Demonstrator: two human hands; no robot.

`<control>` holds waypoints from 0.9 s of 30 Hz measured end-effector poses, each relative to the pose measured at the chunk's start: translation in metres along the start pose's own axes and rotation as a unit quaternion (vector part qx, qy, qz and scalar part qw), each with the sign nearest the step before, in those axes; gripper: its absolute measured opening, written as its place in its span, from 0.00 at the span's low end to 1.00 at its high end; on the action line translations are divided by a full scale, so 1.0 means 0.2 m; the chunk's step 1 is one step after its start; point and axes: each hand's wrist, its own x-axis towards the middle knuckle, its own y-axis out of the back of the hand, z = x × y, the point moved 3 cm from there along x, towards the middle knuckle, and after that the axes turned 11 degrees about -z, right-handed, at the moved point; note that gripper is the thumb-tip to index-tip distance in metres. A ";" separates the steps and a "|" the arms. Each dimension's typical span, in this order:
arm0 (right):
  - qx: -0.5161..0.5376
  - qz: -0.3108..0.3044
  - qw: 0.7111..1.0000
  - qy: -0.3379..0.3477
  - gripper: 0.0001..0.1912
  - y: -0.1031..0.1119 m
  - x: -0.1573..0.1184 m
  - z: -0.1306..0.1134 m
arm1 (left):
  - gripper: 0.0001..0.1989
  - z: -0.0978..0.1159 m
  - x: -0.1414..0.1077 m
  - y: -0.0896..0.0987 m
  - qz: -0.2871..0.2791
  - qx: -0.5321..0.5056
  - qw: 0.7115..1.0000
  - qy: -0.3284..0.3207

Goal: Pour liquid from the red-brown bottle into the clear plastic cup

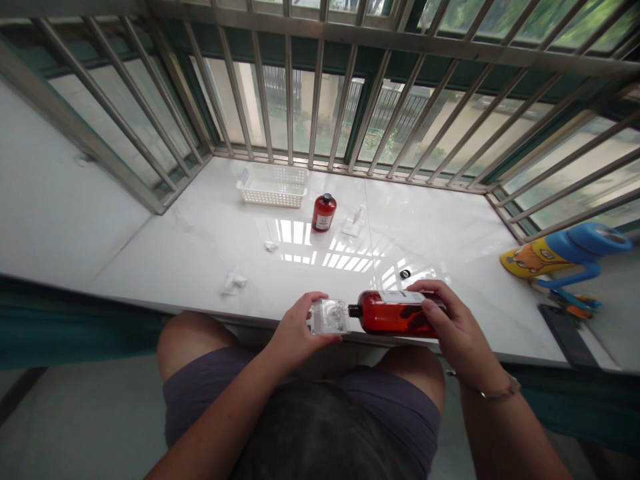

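My right hand [450,320] grips a red see-through bottle [395,317] with a pale label, tipped onto its side. Its uncapped black-looking neck points left, close to the mouth of a small clear glass bottle [330,316]. Around that clear bottle my left hand [303,327] is closed; whether liquid is flowing cannot be made out. A small black cap [405,274] lies on the white counter beyond the red bottle. Farther back stands a second red bottle [324,215], capped in black, beside a clear dispenser-like piece [354,223] lying on the counter.
A white perforated basket [274,188] sits near the window bars. Crumpled white bits [271,247] and a crumpled clear wrapper [234,283] lie at left. On the right are a blue and yellow flask [545,252] and a dark phone [565,337]. White counter [440,227] spans the sill.
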 end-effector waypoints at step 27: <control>-0.040 0.002 0.999 0.017 0.19 0.01 0.01 0.00 | 0.40 -0.05 0.00 -0.03 -0.018 -0.079 0.997 0.020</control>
